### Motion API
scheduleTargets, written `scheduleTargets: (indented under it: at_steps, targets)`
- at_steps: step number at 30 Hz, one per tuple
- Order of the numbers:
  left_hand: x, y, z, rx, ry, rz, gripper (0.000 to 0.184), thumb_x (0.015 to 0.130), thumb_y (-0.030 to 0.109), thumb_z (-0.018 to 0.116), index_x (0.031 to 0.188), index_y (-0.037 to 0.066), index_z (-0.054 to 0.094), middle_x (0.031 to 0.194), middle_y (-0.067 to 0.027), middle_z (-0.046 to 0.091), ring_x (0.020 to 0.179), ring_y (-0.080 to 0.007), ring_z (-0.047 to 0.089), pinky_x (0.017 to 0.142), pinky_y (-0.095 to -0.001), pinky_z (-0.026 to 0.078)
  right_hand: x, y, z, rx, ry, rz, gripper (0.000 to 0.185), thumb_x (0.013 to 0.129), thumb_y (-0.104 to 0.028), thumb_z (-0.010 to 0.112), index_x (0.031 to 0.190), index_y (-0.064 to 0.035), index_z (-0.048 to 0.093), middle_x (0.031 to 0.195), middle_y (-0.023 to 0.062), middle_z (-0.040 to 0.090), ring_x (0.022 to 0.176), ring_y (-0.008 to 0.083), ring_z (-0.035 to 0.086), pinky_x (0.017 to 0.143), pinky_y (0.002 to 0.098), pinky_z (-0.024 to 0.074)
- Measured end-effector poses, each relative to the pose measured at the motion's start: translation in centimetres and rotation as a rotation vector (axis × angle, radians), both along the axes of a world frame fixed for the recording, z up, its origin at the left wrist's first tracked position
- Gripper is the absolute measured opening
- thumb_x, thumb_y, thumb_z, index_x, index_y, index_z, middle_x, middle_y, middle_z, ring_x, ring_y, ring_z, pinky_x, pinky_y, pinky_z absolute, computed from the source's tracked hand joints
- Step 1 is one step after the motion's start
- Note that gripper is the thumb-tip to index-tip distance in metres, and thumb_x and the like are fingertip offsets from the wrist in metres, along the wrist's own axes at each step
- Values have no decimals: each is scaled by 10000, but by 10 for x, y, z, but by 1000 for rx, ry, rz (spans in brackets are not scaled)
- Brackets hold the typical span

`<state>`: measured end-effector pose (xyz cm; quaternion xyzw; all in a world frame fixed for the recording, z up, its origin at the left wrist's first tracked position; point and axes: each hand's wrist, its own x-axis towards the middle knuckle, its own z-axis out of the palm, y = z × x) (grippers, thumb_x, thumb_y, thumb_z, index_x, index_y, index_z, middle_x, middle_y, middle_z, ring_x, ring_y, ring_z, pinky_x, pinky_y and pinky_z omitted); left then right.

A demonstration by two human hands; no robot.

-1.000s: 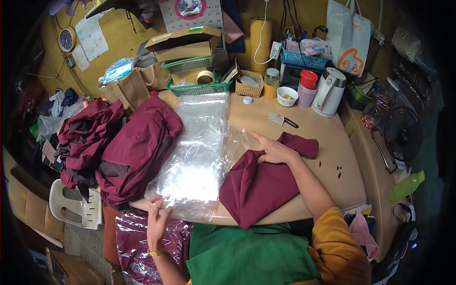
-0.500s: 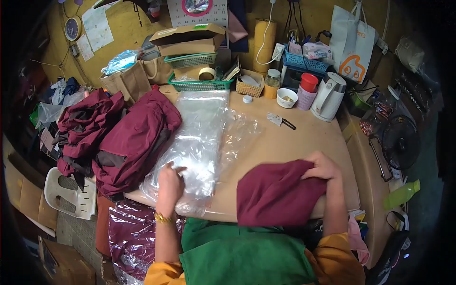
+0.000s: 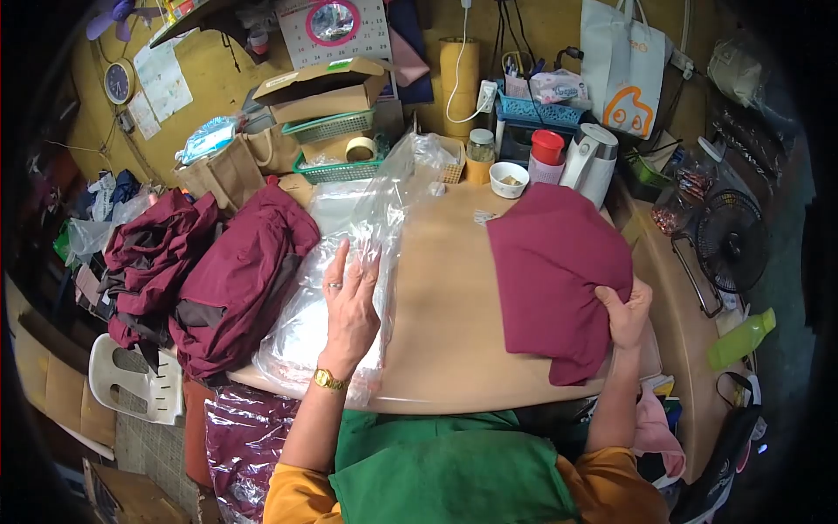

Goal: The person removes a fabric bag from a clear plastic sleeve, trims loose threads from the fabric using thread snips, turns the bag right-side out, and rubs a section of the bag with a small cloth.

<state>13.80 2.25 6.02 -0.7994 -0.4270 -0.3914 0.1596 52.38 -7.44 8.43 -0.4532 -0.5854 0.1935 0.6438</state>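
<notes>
Grasping the maroon cloth (image 3: 559,275) at its right edge, our right hand (image 3: 627,316) has the thumb on top, the fabric spreading leftward and beyond it towards the white kettle (image 3: 601,170). Over on our left hand (image 3: 351,306), it's released, fingers stretched out above the clear plastic (image 3: 297,336); whether they touch, we can't tell. Beyond those fingertips, loose film (image 3: 403,170) bulges upward, and left of that hand we've two crumpled maroon bundles (image 3: 240,271) side by side.
</notes>
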Motion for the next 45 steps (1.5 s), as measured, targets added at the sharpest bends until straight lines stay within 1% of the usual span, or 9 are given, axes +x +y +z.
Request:
scheduleTargets:
  at_steps: [4,12,28,32,34,38,40,43,45]
  targets:
    - [-13,-6,6,-143,189,-136,616,779,-77,545,1363,118,561,1373,-107,564,1422,-344,361,1188,-530,182,-18,17,-7,111,37,45,148,813,-16,734,946,41,706,923,48,721,825,115,641,778,264,492]
    - [-45,3,-37,-83,-50,56,479,802,-103,518,1256,19,611,1440,-141,513,1217,-371,532,995,-445,423,-79,55,-32,-532,-152,794,371,812,68,676,1182,75,652,1202,126,670,1179,183,568,1051,312,406]
    - [1,-67,-40,-349,463,-544,693,831,27,528,1492,177,383,1621,-99,197,1473,-389,214,1157,-621,226,-142,128,-135,-591,491,803,415,928,-124,614,1318,-6,535,1185,116,647,1048,215,651,886,348,544]
    - [-25,-78,-68,-327,366,-237,653,835,70,542,1470,145,411,1618,-108,215,1490,-380,176,1169,-619,170,-168,114,-68,-900,1067,650,326,892,-246,693,1147,-59,616,952,83,682,776,225,688,718,378,592]
    - [-22,-82,-72,-407,267,-260,685,831,28,526,1492,140,384,1610,-118,232,1494,-390,158,1174,-619,141,-170,155,-134,-880,730,477,310,874,-345,727,989,-66,656,865,85,698,679,198,679,606,337,565]
    - [4,-104,-63,-671,79,-679,829,766,-56,534,1539,150,315,1598,-111,263,1494,-369,174,1189,-542,204,-213,132,-25,-661,-468,-74,528,893,-454,629,1137,13,663,1061,169,699,1025,385,647,890,483,489]
    - [11,-111,-50,-621,62,-720,872,724,-56,600,1525,181,351,1586,-114,293,1413,-343,378,1168,-471,294,-202,176,-84,-414,-153,9,553,917,-468,565,1208,-4,647,1130,189,676,1102,385,617,901,483,484]
    - [6,-111,-39,-411,-97,-580,857,688,-49,644,1477,218,442,1577,-142,309,1259,-318,559,1076,-411,427,-193,129,-1,361,-1109,-218,213,886,-85,604,1062,16,669,1089,216,613,837,311,643,767,386,529]
    - [5,-112,-31,-490,-188,-516,814,690,-32,649,1443,232,488,1570,-168,312,1171,-300,614,999,-406,480,-207,94,30,39,-1258,-107,361,934,-233,565,1191,0,665,1155,205,616,1115,396,574,958,516,458]
